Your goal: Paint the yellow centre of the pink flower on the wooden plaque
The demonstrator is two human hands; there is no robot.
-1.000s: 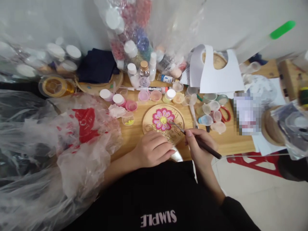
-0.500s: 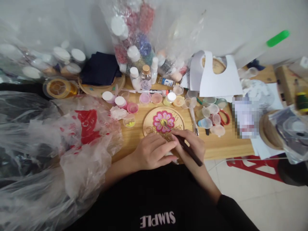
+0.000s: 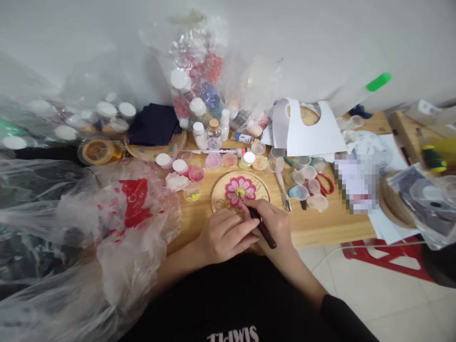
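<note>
A round wooden disc with a pink and yellow painted flower lies on the wooden table. My right hand is closed around a dark paintbrush, whose tip touches the flower's yellow centre. My left hand rests on the disc's near edge with its fingers curled, pressing it down, and touches my right hand.
Small paint pots and open cups ring the disc. Red scissors, white paper, bottles and bead bags stand behind. Crumpled plastic bags fill the left. A red stool is at lower right.
My right hand moved left toward my left hand, bringing the brush tip from the flower's right petals to its centre. The view tilted, sliding the scene down.
</note>
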